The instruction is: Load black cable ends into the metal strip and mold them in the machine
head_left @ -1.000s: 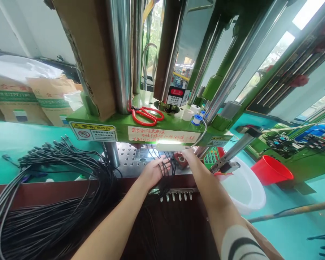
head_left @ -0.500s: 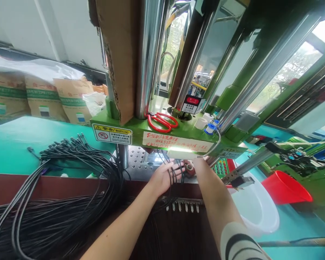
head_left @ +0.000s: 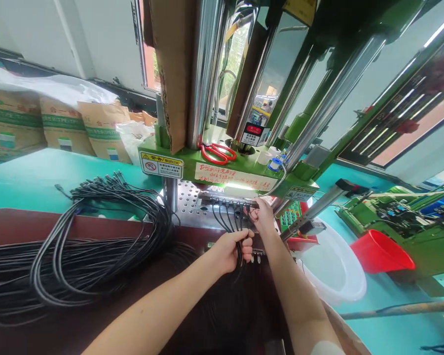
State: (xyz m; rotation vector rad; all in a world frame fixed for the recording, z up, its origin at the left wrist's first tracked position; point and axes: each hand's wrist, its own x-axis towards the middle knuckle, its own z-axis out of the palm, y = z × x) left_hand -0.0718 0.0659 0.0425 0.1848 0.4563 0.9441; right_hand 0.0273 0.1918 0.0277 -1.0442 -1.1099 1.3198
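The left hand [head_left: 234,250] is closed round a bunch of black cables [head_left: 227,223], which fan up to a metal bar [head_left: 225,199] on the perforated plate [head_left: 188,213]. The right hand [head_left: 262,217] curls its fingers at the bar's right end; whether it grips, I cannot tell. A tug from the left hand could pull cable ends askew or tilt the bar, and the green press [head_left: 189,170], if lowered, could pinch fingers. Its overhang crowds the reach from above, a steel post [head_left: 170,195] stands left, a cable heap [head_left: 144,241] lies farther left, and a white tub [head_left: 340,266] sits right.
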